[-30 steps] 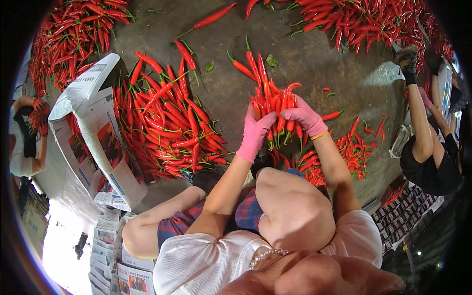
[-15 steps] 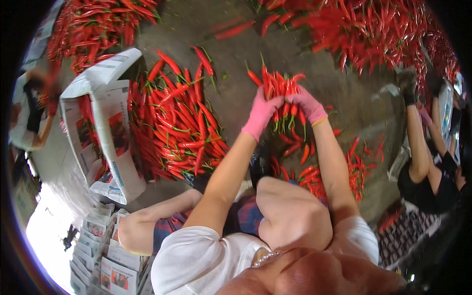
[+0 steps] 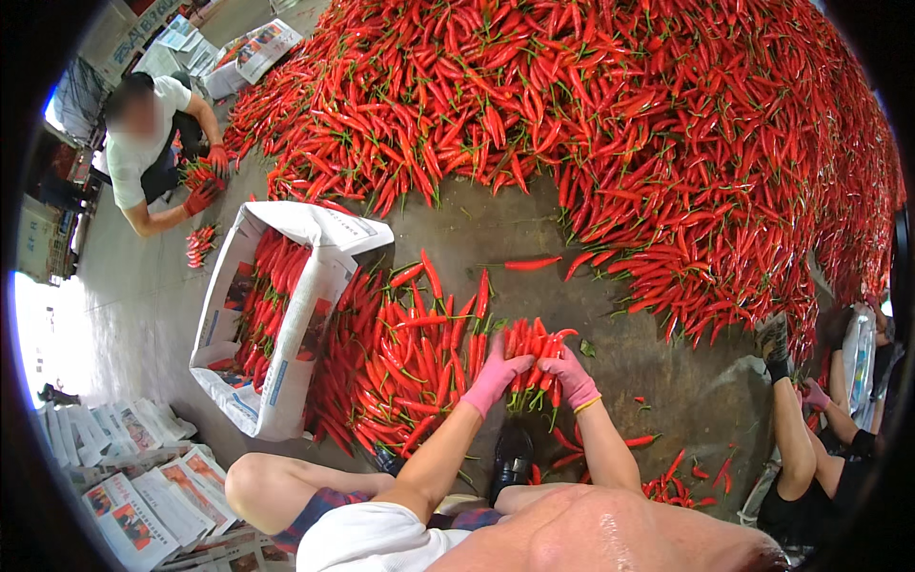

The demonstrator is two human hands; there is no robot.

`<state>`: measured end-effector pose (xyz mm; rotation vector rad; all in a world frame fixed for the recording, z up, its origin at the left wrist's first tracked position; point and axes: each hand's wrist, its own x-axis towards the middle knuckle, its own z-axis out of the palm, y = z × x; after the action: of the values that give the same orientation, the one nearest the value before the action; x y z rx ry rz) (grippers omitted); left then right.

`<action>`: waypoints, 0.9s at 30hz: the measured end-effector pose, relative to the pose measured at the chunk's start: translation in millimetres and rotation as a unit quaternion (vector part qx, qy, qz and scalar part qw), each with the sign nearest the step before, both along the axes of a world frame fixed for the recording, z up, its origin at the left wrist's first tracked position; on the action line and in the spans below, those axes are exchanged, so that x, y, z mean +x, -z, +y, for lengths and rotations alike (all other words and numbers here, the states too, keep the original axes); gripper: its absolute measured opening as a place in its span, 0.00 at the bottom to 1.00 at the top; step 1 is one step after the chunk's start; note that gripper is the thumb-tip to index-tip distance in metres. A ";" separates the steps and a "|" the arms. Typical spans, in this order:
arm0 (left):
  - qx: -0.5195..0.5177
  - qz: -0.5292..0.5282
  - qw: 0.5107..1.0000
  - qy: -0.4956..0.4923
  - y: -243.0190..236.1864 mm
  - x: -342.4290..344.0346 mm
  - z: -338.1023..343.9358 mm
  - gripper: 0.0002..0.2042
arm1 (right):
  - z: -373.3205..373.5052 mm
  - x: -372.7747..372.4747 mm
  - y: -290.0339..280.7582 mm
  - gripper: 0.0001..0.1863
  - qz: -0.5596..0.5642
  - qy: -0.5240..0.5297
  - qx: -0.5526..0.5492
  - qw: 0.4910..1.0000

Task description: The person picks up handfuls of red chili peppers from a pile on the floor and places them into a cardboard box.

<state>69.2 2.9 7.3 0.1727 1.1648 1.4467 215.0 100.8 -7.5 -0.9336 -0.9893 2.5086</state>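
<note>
My left hand (image 3: 493,379) and my right hand (image 3: 572,379), both in pink gloves, grip a bunch of red chillies (image 3: 531,338) from either side, stalks hanging below. Just left of the bunch lies a loose heap of chillies (image 3: 396,353). Beside that, a paper-lined carton (image 3: 219,324) holds chillies in rows. A black shoe (image 3: 513,462) is below my hands, and scattered small chillies (image 3: 667,481) lie right of my legs.
A huge chilli pile (image 3: 620,114) covers the far floor. A co-worker (image 3: 143,143) in red gloves crouches at upper left with chillies in hand. Other people (image 3: 801,448) sit at the right edge. Stacked newspapers (image 3: 143,496) lie at lower left.
The view has lifted, bringing the large pile and the left co-worker further into sight. My hands still hold the bunch, whose upper ends now look more bunched and even.
</note>
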 end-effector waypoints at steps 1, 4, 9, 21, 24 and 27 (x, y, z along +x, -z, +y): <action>-0.001 -0.019 0.998 0.055 10.2 0.7 10.3 0.40 | 3.6 16.8 19.8 0.27 -0.019 0.003 0.011 1.000; 0.007 0.069 0.973 0.221 -3.2 -19.6 35.1 0.41 | 12.5 7.7 -9.3 0.30 0.075 0.027 0.093 0.993; -0.091 0.399 0.827 0.386 2.4 -67.7 109.4 0.46 | 18.8 -14.8 36.7 0.24 0.100 0.162 -0.192 0.963; 0.048 0.302 0.882 0.359 -11.6 -129.3 235.5 0.30 | 136.3 -77.1 62.4 0.20 0.207 0.170 -0.084 0.960; 0.074 0.193 0.950 0.233 -17.6 -89.6 179.5 0.40 | 115.8 -47.7 18.0 0.19 0.053 0.189 0.008 0.980; 0.052 -0.013 0.991 0.119 -9.2 -26.5 111.4 0.44 | 99.3 -3.5 -17.3 0.23 -0.065 0.058 0.078 0.993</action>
<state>42.8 114.3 16.4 0.3531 1.0109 1.2944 211.4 200.1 9.8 -1.0826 -1.1177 2.2646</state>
